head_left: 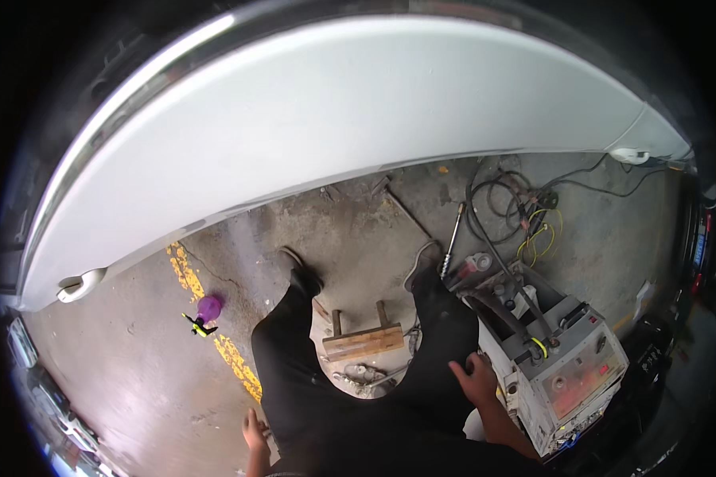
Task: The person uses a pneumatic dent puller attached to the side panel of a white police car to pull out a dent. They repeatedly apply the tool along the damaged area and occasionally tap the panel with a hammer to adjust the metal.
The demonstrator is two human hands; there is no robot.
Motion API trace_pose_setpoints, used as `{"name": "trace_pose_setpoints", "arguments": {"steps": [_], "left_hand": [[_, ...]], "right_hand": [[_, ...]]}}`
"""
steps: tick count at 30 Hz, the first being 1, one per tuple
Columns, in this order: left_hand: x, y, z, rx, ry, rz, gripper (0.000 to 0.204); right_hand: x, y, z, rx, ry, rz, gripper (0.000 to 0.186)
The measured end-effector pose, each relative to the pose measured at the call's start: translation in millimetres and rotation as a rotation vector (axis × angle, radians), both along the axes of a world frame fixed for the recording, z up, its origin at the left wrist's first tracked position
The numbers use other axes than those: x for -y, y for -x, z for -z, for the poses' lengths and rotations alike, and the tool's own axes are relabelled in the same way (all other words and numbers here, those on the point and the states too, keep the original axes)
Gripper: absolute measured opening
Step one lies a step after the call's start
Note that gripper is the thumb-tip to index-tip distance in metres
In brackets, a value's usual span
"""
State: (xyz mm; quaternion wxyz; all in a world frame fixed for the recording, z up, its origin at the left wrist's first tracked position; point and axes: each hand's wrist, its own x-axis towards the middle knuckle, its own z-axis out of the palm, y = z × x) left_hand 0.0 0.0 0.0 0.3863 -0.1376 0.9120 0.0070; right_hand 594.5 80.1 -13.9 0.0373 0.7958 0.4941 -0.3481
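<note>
My left hand hangs beside my left thigh with its fingers apart and nothing in it. My right hand is beside my right thigh, thumb and fingers apart, holding nothing that I can see. Close to it on the right stands a worn grey-white machine with a control panel, a dark handle and a red button. Ahead of me stretches a white car side panel, with one door handle at far left and another at far right.
A small wooden stool stands between my legs, with metal tools near it. A purple spray bottle sits by a yellow floor line. A metal rod leans near my right foot; coiled black cables lie beyond.
</note>
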Motion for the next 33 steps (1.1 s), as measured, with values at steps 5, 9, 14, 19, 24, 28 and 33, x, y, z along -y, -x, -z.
{"name": "trace_pose_setpoints", "arguments": {"steps": [5,9,14,19,24,28,33], "left_hand": [[-60.9,-45.4,11.3,0.238,-0.122,1.141,0.037],[-94.8,-55.0,-15.0,0.494,-0.207,1.508,0.034],[-134.8,-52.3,-48.8,1.098,0.088,1.394,0.029],[-235.3,-66.1,61.2,0.932,-0.106,1.336,0.024],[-403.7,-118.1,204.3,0.510,-0.474,1.927,0.020],[-428.8,-169.2,256.0,0.386,-0.538,2.340,0.031],[-377.5,-210.2,251.9,0.486,-0.486,2.398,0.031]], "right_hand": [[16.3,12.1,16.3,-0.174,0.138,-0.148,0.036],[8.3,7.2,-1.5,-0.490,0.527,-0.325,0.032],[-15.0,16.1,-18.3,-0.696,1.097,-0.562,0.037],[-105.6,-20.2,70.9,-0.714,0.926,-0.404,0.040],[-167.6,-16.7,167.3,-0.483,-0.003,-0.084,0.026],[-148.1,-16.2,200.7,-0.199,-0.105,-0.400,0.026],[-90.1,4.0,184.7,-0.008,-0.253,-0.333,0.031]]}}
